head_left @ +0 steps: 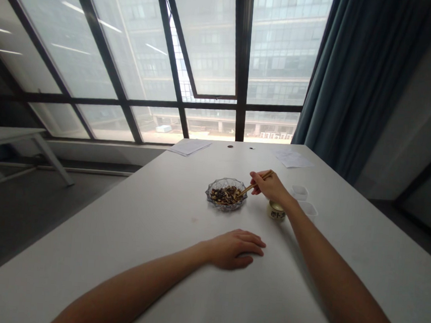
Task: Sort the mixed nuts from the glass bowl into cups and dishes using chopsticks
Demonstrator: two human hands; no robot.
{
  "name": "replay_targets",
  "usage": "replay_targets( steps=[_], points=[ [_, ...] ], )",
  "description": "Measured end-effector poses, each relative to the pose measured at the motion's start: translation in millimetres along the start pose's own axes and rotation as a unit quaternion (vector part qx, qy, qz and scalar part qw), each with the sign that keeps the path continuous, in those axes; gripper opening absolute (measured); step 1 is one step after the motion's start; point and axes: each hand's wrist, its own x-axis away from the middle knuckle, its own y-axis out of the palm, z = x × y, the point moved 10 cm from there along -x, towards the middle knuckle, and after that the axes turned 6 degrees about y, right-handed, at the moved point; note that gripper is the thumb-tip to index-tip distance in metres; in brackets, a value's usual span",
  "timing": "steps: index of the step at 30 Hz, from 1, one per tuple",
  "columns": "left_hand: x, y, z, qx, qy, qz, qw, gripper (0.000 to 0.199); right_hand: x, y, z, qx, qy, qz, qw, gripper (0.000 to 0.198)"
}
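A pair of chopsticks (266, 174) is gripped in my right hand (268, 185), slanting down to the left. Their tips reach into a clear glass bowl (225, 208) with a scalloped rim. Inside the bowl lies a mix of small dark and pale brown pieces (228, 195), too small to name. Just below my right hand stands a small cream-coloured tin (276, 213) with dark lettering, partly covered by the wrist. Flat on the table, nearer to me, rests my left hand (236, 249), fingers stretched out to the right and holding nothing.
Two clear plastic containers (311, 209) stand right of the tin, partly behind my right forearm. Paper sheets lie at the far left (190, 147) and far right (294, 158) of the white table (175, 297). Beyond are windows and a blue curtain (351, 92).
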Motion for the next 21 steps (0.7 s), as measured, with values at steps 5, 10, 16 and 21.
replay_targets(
  steps=[5, 10, 16, 21],
  points=[
    [1, 1, -1, 0.003, 0.002, 0.002, 1.0, 0.038, -1, -1, 0, 0.013, -0.024, 0.018, 0.999, 0.054],
    [1, 1, -1, 0.004, 0.002, 0.002, 1.0, 0.038, 3, -10, -5, 0.025, -0.014, 0.067, 0.997, 0.052],
    [1, 0, 0, 0.0, 0.007, 0.005, 1.0, 0.037, 3, -13, -8, 0.018, -0.014, 0.076, 0.997, 0.054],
    [1, 0, 0, 0.0, 0.002, -0.001, 1.0, 0.037, 3, -20, -12, 0.019, -0.018, 0.088, 0.996, 0.056]
  ],
)
